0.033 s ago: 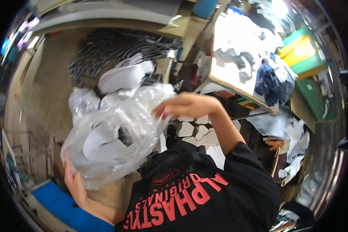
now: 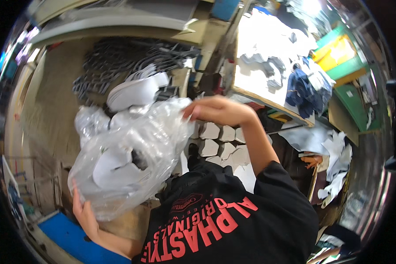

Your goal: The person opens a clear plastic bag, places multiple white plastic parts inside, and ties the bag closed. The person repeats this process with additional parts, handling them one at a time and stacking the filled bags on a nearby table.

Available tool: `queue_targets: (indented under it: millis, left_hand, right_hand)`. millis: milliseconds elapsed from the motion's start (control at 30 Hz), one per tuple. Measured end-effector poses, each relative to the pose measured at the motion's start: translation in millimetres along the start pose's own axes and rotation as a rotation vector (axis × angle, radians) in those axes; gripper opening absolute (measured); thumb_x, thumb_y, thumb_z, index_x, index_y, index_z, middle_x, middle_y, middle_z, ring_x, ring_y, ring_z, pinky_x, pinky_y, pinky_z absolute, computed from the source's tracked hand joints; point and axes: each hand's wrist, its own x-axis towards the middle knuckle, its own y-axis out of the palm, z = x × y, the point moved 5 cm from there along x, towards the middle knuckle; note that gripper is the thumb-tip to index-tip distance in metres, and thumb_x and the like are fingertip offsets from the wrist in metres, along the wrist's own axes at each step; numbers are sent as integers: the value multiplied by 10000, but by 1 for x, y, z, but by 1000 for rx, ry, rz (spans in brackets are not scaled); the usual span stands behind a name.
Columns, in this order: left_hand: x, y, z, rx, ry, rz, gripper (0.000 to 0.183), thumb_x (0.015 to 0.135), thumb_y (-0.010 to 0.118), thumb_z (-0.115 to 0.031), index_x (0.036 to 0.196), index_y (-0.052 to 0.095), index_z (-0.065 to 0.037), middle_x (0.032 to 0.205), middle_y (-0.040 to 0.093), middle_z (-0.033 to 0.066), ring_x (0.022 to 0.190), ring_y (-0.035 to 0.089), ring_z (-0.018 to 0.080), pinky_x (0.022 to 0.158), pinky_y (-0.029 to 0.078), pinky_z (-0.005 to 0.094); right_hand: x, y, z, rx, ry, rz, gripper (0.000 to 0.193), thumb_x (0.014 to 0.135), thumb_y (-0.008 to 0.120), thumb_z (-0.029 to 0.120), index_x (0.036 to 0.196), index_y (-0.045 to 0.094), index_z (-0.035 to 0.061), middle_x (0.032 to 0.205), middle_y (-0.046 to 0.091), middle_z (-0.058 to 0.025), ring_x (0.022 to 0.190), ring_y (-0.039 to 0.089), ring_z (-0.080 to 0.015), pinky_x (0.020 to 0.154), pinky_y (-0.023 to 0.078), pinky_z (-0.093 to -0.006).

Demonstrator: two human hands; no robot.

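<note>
A large clear plastic bag (image 2: pixel 114 200) spreads in front of me at the left, with cut white sheet pieces (image 2: pixel 112 169) inside it. My left hand (image 2: pixel 87 218) grips the bag's near left edge, its fingertips partly covered by the film. At the bag's far right edge, my right hand (image 2: pixel 220 111) has its fingers bent together against the plastic. Just beyond the bag lies a stack of white curved pieces (image 2: pixel 132 94). Another bundle in clear plastic (image 2: pixel 91 121) rests at its left.
Dark grey strap-like cut pieces (image 2: pixel 105 61) cover the table's far part. Stacked pale pieces (image 2: pixel 218 143) sit below my right forearm. To the right, a white-topped table (image 2: pixel 251 81) carries white pieces and a dark blue bundle (image 2: pixel 301 90). A blue panel (image 2: pixel 72 235) is at lower left.
My right hand has shifted slightly up and to the right at the bag's edge. The left hand keeps its place on the bag. The whole view has moved a little.
</note>
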Motion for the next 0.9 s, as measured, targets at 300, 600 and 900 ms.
queue_targets:
  millis: [300, 600, 900]
  left_hand:
    - [2, 8, -16, 413, -92, -258, 604, 965, 486, 3, 1568, 500, -22, 1669, 421, 177, 1543, 386, 301, 1244, 293, 379]
    - [-1, -9, 21, 828, -207, -386, 534, 1022, 537, -25, 1542, 568, -141, 1704, 313, 219, 1556, 358, 368, 1175, 414, 423]
    - [-3, -61, 64, 920, -314, -337, 550, 951, 597, 54, 1482, 622, -86, 1595, 457, 222, 1448, 480, 359, 1161, 419, 411]
  right_hand:
    - [-207, -325, -220, -158, 599, -1439, 488, 1050, 571, 404, 1417, 607, 83, 1278, 699, -125, 1148, 647, -207, 971, 487, -362]
    - [-261, -446, -291, -634, 1015, -1516, 592, 985, 620, 392, 1452, 558, 34, 1347, 638, -218, 1263, 600, -331, 1022, 483, -431]
    - [-282, -501, -313, -324, 1044, -1238, 669, 934, 671, 445, 1478, 535, 80, 1392, 570, -268, 1290, 549, -398, 1019, 462, -514]
